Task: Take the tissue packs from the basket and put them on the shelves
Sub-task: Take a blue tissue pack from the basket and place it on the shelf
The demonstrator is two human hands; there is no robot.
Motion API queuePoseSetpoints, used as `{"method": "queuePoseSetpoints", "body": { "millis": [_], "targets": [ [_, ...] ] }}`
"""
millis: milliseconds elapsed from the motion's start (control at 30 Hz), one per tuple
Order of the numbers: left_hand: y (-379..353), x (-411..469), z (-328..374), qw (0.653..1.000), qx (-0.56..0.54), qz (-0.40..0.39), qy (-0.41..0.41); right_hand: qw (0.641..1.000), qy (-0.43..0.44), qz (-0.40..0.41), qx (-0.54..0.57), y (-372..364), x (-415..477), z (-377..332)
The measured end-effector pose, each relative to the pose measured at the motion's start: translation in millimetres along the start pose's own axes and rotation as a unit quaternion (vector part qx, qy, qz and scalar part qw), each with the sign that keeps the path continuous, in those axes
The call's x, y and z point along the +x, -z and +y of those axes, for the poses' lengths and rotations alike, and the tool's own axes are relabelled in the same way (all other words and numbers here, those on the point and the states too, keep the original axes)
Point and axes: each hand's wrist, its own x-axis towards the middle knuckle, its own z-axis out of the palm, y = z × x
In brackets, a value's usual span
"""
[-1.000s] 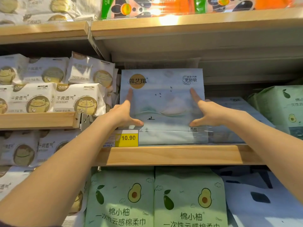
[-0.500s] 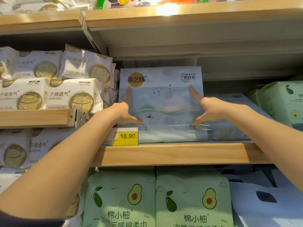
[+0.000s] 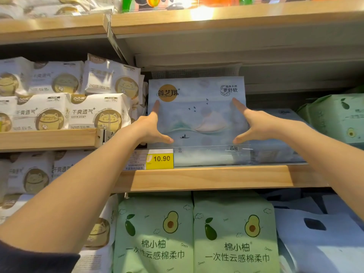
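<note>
Apparently left hand (image 3: 151,127), right hand (image 3: 254,123) flat against tissue pack (image 3: 197,115); base hidden.

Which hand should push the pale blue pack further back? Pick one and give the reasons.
Neither clearly: left hand and right hand press flat on opposite sides of the pale blue pack. Use both.

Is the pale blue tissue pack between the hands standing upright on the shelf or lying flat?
Upright. The pale blue tissue pack shows its printed front, its bottom behind the wooden shelf rail, with the left hand and right hand on its sides.
</note>
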Motion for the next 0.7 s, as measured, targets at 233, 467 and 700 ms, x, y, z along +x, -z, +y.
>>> {"method": "queuePoseSetpoints", "body": {
  "millis": [233, 467, 700],
  "targets": [
    [1, -13, -1, 1.0, 0.002, 0.003, -0.014, 1.0, -0.018, 0.001, 0.007, 5, -13, -3],
    [9, -32, 6, 1.0, -0.001, 0.014, -0.027, 1.0, -0.022, 0.008, 0.006, 15, -37, -12],
    [24, -80, 20, 0.998, -0.034, 0.025, -0.055, 1.0, 0.007, 0.016, 0.019, 36, -80, -14]
  ]
}}
